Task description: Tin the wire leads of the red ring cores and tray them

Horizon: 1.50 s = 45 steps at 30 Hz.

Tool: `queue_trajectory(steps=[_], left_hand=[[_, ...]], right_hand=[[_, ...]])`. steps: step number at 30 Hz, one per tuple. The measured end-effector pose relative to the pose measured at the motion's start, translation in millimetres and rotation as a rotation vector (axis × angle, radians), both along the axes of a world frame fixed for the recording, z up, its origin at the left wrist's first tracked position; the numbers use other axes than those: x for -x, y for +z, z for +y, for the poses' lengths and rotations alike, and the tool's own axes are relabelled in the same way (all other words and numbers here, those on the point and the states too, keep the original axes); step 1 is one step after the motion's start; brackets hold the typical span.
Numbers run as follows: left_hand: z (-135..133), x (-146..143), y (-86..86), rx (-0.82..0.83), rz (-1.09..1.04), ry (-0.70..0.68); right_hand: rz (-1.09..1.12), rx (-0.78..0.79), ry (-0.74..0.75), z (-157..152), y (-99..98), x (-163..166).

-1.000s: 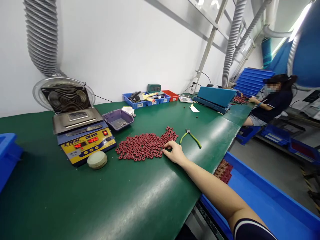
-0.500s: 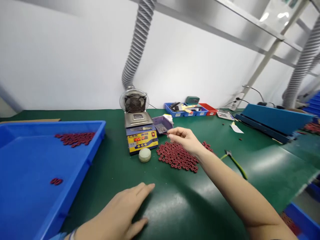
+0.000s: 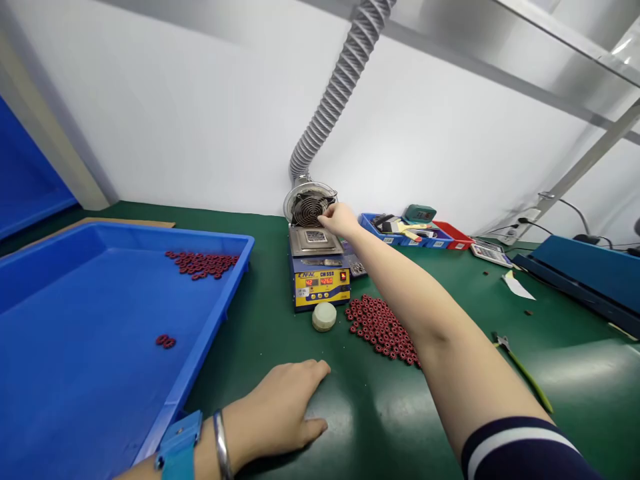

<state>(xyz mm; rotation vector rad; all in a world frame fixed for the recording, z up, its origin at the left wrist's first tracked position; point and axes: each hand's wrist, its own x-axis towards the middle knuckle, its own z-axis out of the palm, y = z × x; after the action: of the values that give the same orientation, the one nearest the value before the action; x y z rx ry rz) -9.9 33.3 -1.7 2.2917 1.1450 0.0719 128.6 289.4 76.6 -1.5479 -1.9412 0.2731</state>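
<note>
Right hand [image 3: 340, 219] is hovering over yellow-fronted unit [image 3: 323, 287].
Fingertips [image 3: 321, 219] are pinching together; can't tell on what. Red ring pile [image 3: 380, 327] is lying beside unit, below those fingers; left hand [image 3: 277, 410] is resting, thumb spread.

Green tabletop [image 3: 395, 427], blue tray [image 3: 100, 320], yellow-fronted device [image 3: 323, 287], round pale block [image 3: 324, 317], red rings [image 3: 380, 327], green-handled cutters [image 3: 527, 375]

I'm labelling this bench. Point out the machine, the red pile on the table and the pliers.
Machine [image 3: 323, 290], head view: on its yellow front panel.
Red pile [image 3: 381, 327], head view: near its middle.
Pliers [image 3: 528, 378], head view: on a green handle.
</note>
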Motion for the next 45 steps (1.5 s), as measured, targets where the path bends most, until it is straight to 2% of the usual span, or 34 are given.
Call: queue_trajectory(steps=[8,18,26,32,36,39,43,45], left_hand=[[0.7,-0.4,-4.4,0.052,-0.013,-0.032],[0.4,-0.5,-5.7,0.056,-0.020,-0.057],[1.2,0.2,-8.4,0.037,-0.030,-0.056],[6.7,1.7,-16.5,-0.012,-0.043,-0.031],[12.6,2.1,-19.9,-0.026,-0.134,0.029],[16.2,0.9,-16.3,-0.033,-0.225,0.084],[18.0,-3.5,-4.2,0.119,-0.583,0.282],[15.6,-6.8,1.2,0.249,-0.752,0.337]], right_hand=[[-0.248,0.013,-0.043,13.9,-2.8,23.4],[-0.360,0.050,-0.042,21.9,-15.3,33.9],[-0.298,0.060,-0.042,20.9,-18.7,34.6],[-0.088,0.049,-0.016,8.5,-0.8,29.6],[0.127,0.083,0.075,-20.4,13.5,20.0],[0.290,0.128,0.166,-62.5,11.6,3.1],[0.717,0.254,0.374,-145.7,-17.5,-27.5],[0.832,0.228,0.378,-191.4,-40.2,-39.9]])
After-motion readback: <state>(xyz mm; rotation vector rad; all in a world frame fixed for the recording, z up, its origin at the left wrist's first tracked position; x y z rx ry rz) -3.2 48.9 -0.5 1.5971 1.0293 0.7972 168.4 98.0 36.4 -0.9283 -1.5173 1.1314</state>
